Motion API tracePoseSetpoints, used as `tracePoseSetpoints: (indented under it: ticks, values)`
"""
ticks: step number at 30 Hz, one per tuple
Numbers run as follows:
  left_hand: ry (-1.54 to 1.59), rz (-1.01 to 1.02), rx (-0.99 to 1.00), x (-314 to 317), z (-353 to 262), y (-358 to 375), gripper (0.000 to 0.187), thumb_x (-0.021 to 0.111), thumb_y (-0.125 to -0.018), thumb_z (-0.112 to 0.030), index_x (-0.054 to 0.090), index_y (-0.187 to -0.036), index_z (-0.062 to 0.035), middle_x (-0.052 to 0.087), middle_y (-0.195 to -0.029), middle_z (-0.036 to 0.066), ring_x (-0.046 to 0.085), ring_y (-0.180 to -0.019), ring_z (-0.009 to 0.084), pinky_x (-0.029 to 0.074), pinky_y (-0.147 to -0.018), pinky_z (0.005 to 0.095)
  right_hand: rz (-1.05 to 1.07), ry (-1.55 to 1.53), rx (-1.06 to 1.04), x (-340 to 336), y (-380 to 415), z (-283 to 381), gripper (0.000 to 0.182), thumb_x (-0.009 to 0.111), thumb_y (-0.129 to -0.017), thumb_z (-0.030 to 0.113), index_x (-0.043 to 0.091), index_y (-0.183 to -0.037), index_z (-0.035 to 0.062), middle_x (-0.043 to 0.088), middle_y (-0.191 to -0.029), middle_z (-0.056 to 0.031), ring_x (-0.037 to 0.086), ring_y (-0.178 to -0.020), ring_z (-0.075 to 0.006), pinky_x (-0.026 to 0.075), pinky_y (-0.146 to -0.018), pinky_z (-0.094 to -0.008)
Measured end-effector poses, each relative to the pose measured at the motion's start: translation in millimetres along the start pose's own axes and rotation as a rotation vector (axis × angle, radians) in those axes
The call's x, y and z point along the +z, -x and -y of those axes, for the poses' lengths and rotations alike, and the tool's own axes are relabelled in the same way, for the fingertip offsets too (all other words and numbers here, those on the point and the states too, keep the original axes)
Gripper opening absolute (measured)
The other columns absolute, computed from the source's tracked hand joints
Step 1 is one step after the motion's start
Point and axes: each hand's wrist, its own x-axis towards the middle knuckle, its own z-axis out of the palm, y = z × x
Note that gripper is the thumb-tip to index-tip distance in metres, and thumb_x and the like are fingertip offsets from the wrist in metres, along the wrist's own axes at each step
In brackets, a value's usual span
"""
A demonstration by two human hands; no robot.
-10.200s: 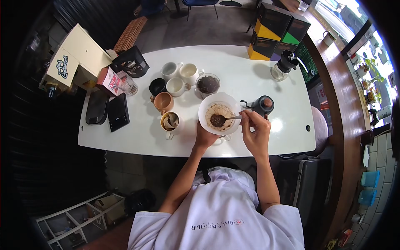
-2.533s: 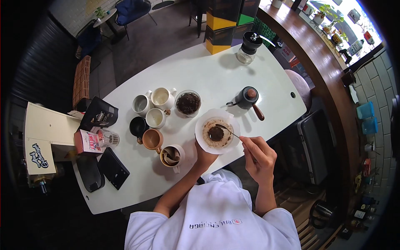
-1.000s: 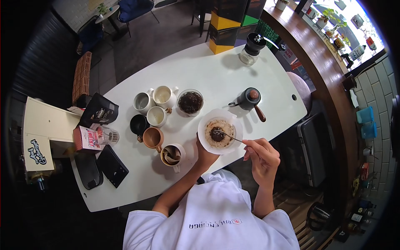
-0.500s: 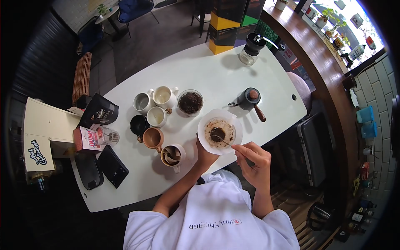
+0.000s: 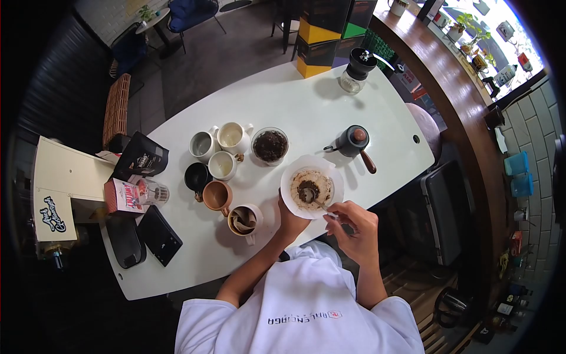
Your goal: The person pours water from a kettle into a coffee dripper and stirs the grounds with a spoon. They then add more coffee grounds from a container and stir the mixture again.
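Observation:
A white paper coffee filter (image 5: 289,187) stands over the near side of the table, wet brown grounds stuck to its wall and pooled at its bottom. My left hand (image 5: 293,219) is wrapped around its left side; most of the fingers are hidden beneath the rim, as is whatever supports the paper. Between the thumb and fingers of my right hand (image 5: 355,227) is the handle of a small spoon (image 5: 314,200), its bowl down among the grounds. Beyond the filter sits a glass bowl of dark coffee grounds (image 5: 270,146). To the right is a black kettle (image 5: 352,141) with a wooden handle.
Left of the filter cluster several cups, including a brown cup (image 5: 217,195) and a white mug holding used filter paper (image 5: 244,220). A hand grinder (image 5: 358,71) stands at the far edge. A black pouch (image 5: 140,156) and a dark phone-like slab (image 5: 159,237) lie at left.
My right hand has shifted slightly left and closer to the filter's rim, moving the spoon in the grounds. More loose grounds now show around the spoon. My left hand keeps its hold.

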Motion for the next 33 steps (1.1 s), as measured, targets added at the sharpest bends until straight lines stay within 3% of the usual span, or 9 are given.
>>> tracePoseSetpoints:
  ticks: [3,4,8,14,20,22,26,28,33]
  values:
    - [-0.010,0.000,-0.036,-1,2,2,0.099,0.098,-0.054,-0.017,0.042,-0.132,0.0030,0.060,-0.121,0.019,0.064,-0.109,0.0316,0.052,-0.094,0.0421,-0.074,-0.014,0.006,-4,-2,6,0.021,0.072,-0.081,-0.008,0.068,-0.100,-0.0006,0.066,-0.077,-0.0097,0.070,-0.063,-0.0166,0.054,-0.058,-0.0265]
    - [-0.019,0.006,-0.049,0,4,3,0.099,0.098,-0.053,-0.016,0.042,-0.132,0.0028,0.060,-0.121,0.019,0.064,-0.110,0.0314,0.052,-0.095,0.0420,-0.051,0.000,-0.031,-8,-3,7,0.019,0.064,-0.084,-0.016,0.066,-0.102,-0.0091,0.066,-0.083,-0.0109,0.068,-0.067,-0.0124,0.057,-0.058,-0.0233]
    - [0.024,0.012,-0.080,0,3,3,0.100,0.098,-0.053,-0.016,0.041,-0.132,0.0026,0.060,-0.121,0.018,0.063,-0.111,0.0310,0.051,-0.096,0.0421,-0.071,0.067,-0.082,-16,-4,13,0.019,0.063,-0.084,-0.016,0.067,-0.101,-0.0085,0.067,-0.082,-0.0108,0.066,-0.064,-0.0118,0.055,-0.056,-0.0226]
    - [0.021,-0.013,-0.061,1,2,2,0.100,0.098,-0.053,-0.016,0.041,-0.133,0.0025,0.060,-0.122,0.018,0.063,-0.110,0.0312,0.051,-0.095,0.0419,-0.091,0.147,-0.159,-16,-6,15,0.023,0.063,-0.079,-0.017,0.072,-0.096,-0.0037,0.067,-0.079,-0.0098,0.066,-0.062,-0.0133,0.052,-0.054,-0.0224]
    - [0.080,0.004,-0.094,1,1,1,0.099,0.098,-0.054,-0.018,0.042,-0.133,0.0025,0.060,-0.121,0.018,0.064,-0.110,0.0314,0.051,-0.095,0.0417,0.008,0.187,-0.140,-13,-5,11,0.035,0.066,-0.075,-0.014,0.073,-0.103,0.0052,0.069,-0.086,-0.0099,0.070,-0.070,-0.0194,0.055,-0.059,-0.0302]
    - [0.088,0.046,-0.072,-3,-4,-1,0.082,0.089,-0.068,-0.004,0.044,-0.137,-0.0035,0.059,-0.128,0.013,0.061,-0.116,0.0242,0.051,-0.098,0.0389,0.004,0.192,-0.141,-14,-5,9,0.036,0.067,-0.075,-0.014,0.073,-0.105,0.0051,0.069,-0.086,-0.0101,0.070,-0.069,-0.0190,0.054,-0.058,-0.0297]
    - [0.050,0.055,-0.060,-4,-2,0,0.079,0.088,-0.068,-0.004,0.047,-0.135,-0.0036,0.060,-0.126,0.012,0.061,-0.116,0.0239,0.051,-0.098,0.0386,-0.082,0.162,-0.140,-13,-6,9,0.034,0.068,-0.076,-0.013,0.074,-0.104,0.0036,0.069,-0.084,-0.0105,0.069,-0.066,-0.0178,0.053,-0.056,-0.0283]
    - [-0.041,0.026,-0.052,-1,8,4,0.098,0.098,-0.054,-0.017,0.043,-0.132,0.0023,0.060,-0.120,0.018,0.064,-0.108,0.0319,0.052,-0.092,0.0420,-0.144,0.100,-0.143,-12,-6,11,0.029,0.067,-0.077,-0.014,0.074,-0.101,0.0013,0.070,-0.080,-0.0106,0.068,-0.062,-0.0167,0.052,-0.054,-0.0265]
    - [0.036,0.021,-0.089,0,9,4,0.095,0.098,-0.054,-0.016,0.045,-0.131,0.0023,0.061,-0.119,0.018,0.064,-0.108,0.0315,0.051,-0.094,0.0426,-0.125,0.058,-0.180,-5,-6,12,0.023,0.063,-0.080,-0.017,0.073,-0.097,-0.0051,0.067,-0.074,-0.0086,0.065,-0.057,-0.0110,0.049,-0.050,-0.0208]
